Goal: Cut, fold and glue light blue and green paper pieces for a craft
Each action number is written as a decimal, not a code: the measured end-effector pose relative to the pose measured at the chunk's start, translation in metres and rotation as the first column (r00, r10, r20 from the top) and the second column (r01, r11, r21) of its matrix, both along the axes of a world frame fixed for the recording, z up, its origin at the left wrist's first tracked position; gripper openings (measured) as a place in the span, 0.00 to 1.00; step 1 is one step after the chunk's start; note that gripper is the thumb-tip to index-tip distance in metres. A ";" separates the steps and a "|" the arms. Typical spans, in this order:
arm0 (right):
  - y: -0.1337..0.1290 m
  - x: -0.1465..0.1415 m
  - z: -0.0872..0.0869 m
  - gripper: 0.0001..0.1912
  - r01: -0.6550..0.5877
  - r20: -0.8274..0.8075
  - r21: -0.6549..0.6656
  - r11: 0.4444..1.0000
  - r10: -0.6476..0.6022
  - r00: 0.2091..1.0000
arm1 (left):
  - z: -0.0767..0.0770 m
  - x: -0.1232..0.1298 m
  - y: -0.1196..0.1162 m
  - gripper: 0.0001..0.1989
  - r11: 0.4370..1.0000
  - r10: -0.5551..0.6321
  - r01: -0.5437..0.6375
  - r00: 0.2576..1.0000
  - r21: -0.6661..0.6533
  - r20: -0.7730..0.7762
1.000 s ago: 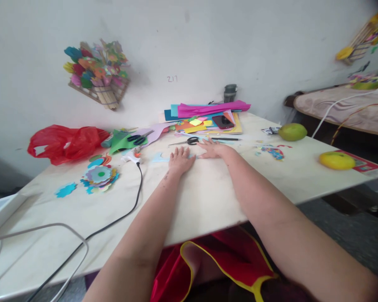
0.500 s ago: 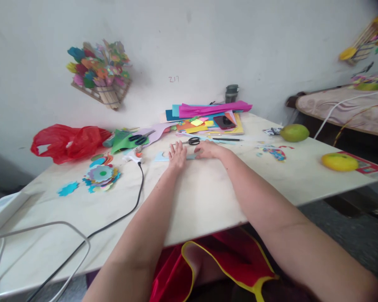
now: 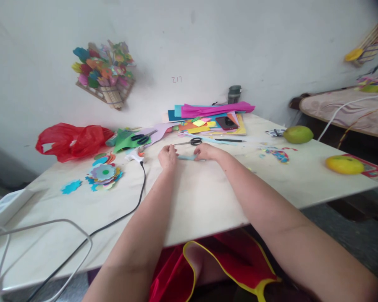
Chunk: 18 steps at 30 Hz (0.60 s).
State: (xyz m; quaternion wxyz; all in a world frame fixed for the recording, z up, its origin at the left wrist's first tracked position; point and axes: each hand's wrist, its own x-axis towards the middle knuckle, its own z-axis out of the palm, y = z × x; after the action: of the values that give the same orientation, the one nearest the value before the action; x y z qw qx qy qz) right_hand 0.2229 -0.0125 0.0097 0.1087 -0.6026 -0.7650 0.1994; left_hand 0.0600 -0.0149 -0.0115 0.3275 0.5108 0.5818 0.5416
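Note:
A narrow light blue paper strip (image 3: 186,157) lies on the white table between my two hands. My left hand (image 3: 168,157) is closed at the strip's left end, its fingers bent down onto it. At the other end my right hand (image 3: 206,152) pinches the strip, the fingertips pressed together. Just beyond the hands lie scissors (image 3: 195,141) with black handles, blades pointing left. A white glue gun (image 3: 135,156) with a black cord rests left of my left hand. Farther left sits a stack of layered paper flowers (image 3: 103,173) beside a single blue paper flower (image 3: 71,187).
At the back are coloured sheets (image 3: 214,110), a phone (image 3: 227,123) and a black pencil (image 3: 228,140). A red plastic bag (image 3: 75,140) and second scissors (image 3: 141,137) lie back left. To the right are paper scraps (image 3: 280,154) and two mangoes (image 3: 298,134). Cables (image 3: 88,243) cross the front left.
My left hand, flat with fingers spread before, has shifted slightly left and curled onto the strip's end. The right hand stays at the other end. The view has shifted slightly.

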 end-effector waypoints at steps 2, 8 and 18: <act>0.000 -0.001 0.000 0.17 0.019 -0.031 -0.029 0.999 -0.020 0.999 | 0.000 0.000 -0.001 0.10 0.998 0.055 -0.055 0.998 -0.002 0.035; -0.008 -0.008 0.002 0.13 0.012 -0.041 -0.021 1.000 -0.013 0.999 | -0.001 0.001 -0.001 0.05 0.996 0.036 -0.031 0.998 -0.088 0.057; 0.003 -0.009 -0.009 0.13 0.106 -0.203 0.144 0.984 -0.075 0.976 | -0.002 -0.003 0.002 0.06 0.986 0.025 -0.007 0.994 -0.168 0.102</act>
State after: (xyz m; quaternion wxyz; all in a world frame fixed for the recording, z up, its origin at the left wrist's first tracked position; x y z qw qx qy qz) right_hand 0.2135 -0.0095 0.0010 0.2391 -0.6041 -0.7353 0.1929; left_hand 0.0567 -0.0134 -0.0136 0.3948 0.4480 0.6115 0.5192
